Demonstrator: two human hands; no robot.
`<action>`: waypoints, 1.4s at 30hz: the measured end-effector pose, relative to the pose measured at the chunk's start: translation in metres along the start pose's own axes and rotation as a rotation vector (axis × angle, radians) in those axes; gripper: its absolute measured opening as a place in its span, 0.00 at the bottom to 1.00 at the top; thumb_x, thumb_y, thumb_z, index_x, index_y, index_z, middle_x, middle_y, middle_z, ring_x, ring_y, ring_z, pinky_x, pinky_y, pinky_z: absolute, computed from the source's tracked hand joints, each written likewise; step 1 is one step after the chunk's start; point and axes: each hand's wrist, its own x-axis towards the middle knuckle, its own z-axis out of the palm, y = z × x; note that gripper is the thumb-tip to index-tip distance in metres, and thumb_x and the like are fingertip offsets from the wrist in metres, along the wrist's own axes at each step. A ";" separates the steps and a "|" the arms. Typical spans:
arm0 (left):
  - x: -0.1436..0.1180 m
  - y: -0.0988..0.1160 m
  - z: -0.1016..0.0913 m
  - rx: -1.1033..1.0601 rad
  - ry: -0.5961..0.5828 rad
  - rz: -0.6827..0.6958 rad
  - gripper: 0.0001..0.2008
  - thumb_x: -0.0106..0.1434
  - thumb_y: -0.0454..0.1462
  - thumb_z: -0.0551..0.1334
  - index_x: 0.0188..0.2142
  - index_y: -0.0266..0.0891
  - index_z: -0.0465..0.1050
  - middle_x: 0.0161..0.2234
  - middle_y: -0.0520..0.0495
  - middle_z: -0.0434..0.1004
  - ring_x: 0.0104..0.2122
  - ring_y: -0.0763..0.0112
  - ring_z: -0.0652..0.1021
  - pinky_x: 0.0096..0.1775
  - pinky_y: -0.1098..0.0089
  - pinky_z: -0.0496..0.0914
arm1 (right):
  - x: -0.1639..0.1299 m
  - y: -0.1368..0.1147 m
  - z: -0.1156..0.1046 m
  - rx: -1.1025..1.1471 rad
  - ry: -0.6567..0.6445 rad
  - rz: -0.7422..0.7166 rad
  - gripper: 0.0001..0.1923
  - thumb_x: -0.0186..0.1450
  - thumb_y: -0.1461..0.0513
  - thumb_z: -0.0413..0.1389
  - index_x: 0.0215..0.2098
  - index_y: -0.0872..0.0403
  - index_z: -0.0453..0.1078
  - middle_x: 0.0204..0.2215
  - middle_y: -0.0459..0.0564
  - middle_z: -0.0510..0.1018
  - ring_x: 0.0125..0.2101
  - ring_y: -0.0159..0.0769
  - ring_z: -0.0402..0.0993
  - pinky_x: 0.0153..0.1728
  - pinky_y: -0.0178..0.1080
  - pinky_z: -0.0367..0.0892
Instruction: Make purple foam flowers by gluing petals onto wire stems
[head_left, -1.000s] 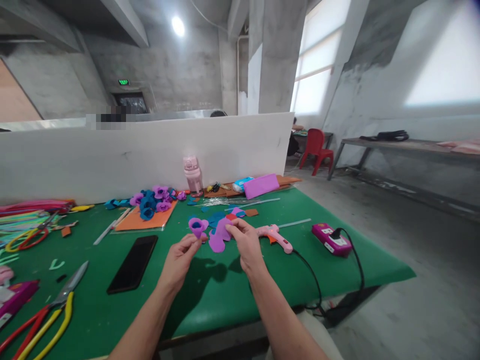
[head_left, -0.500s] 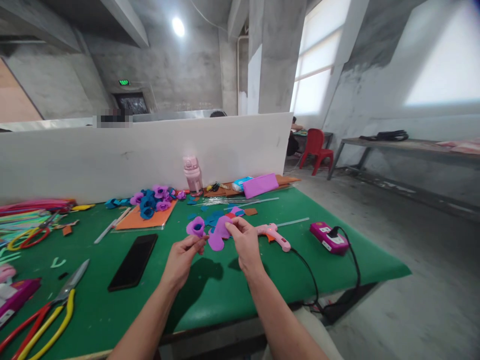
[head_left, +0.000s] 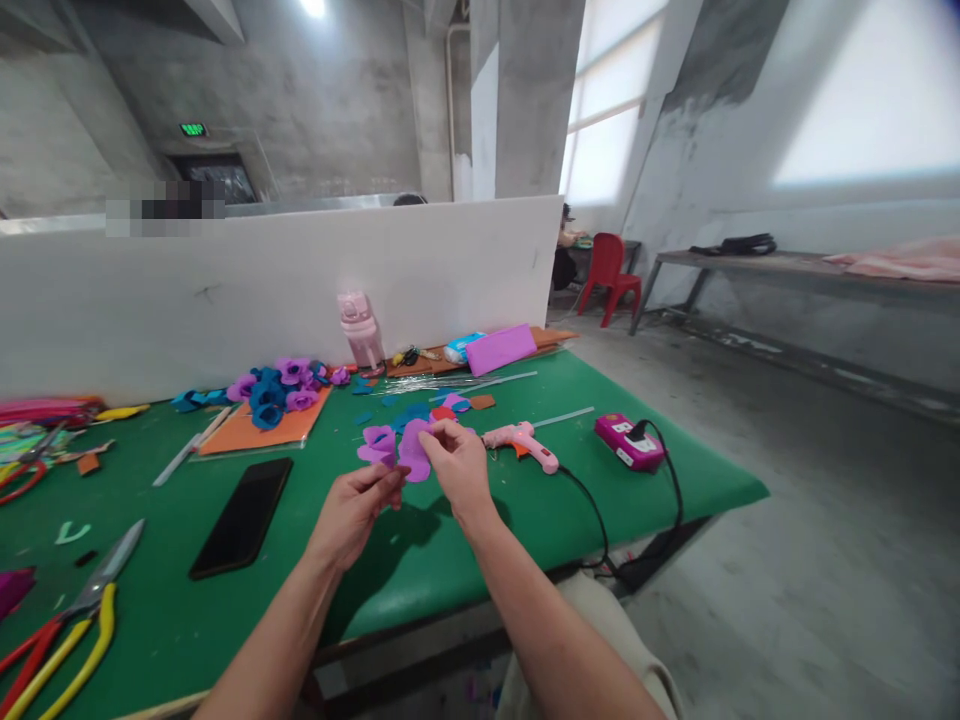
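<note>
My left hand [head_left: 358,508] is closed in a pinch at the base of a purple paper flower [head_left: 377,445], whose cup stands above the fingertips. Between the thumb and fingers of my right hand [head_left: 456,462] is a purple petal piece [head_left: 414,452], held close to the flower's right side. Whether the petal touches the flower I cannot tell. Just right of my right hand lies a pink glue gun [head_left: 526,444] with its black cord trailing off the table edge. Blue paper scraps [head_left: 409,418] lie behind both hands.
Finished-looking blue and purple flowers [head_left: 270,392] rest on an orange sheet [head_left: 217,432]. A phone [head_left: 241,518] and large shears [head_left: 90,600] lie to the left. A purple power socket [head_left: 628,442] stands at right. A pink bottle [head_left: 361,332] stands by the white partition [head_left: 285,290].
My view has swung right and tilted down slightly. The flower has turned so its dark blue centre no longer shows, and the petal piece in my right hand has come closer to it.
</note>
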 end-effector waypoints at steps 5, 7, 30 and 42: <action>0.000 -0.002 0.001 0.025 -0.031 0.015 0.08 0.53 0.39 0.65 0.25 0.34 0.75 0.24 0.49 0.71 0.24 0.78 0.68 0.28 0.76 0.63 | -0.001 0.001 0.000 -0.003 -0.002 0.008 0.07 0.53 0.60 0.53 0.22 0.56 0.67 0.18 0.42 0.69 0.21 0.29 0.63 0.24 0.31 0.59; -0.001 -0.003 0.003 0.028 -0.031 0.008 0.09 0.52 0.39 0.65 0.26 0.34 0.75 0.26 0.49 0.72 0.24 0.79 0.68 0.27 0.76 0.63 | -0.001 0.003 0.000 -0.013 -0.007 0.015 0.07 0.54 0.60 0.53 0.23 0.56 0.67 0.18 0.43 0.69 0.21 0.29 0.63 0.24 0.31 0.59; -0.005 0.005 0.014 0.225 0.003 0.095 0.14 0.52 0.43 0.63 0.18 0.35 0.73 0.18 0.50 0.68 0.22 0.75 0.67 0.27 0.74 0.63 | -0.002 0.005 -0.002 -0.108 -0.049 0.036 0.11 0.55 0.57 0.52 0.22 0.56 0.67 0.16 0.42 0.67 0.18 0.27 0.59 0.21 0.31 0.56; -0.006 0.006 0.017 0.212 0.015 0.069 0.12 0.51 0.43 0.63 0.21 0.35 0.74 0.18 0.51 0.67 0.21 0.75 0.67 0.26 0.74 0.63 | -0.003 0.006 -0.001 -0.099 -0.041 0.043 0.11 0.55 0.56 0.53 0.21 0.56 0.66 0.14 0.41 0.65 0.17 0.27 0.57 0.20 0.31 0.54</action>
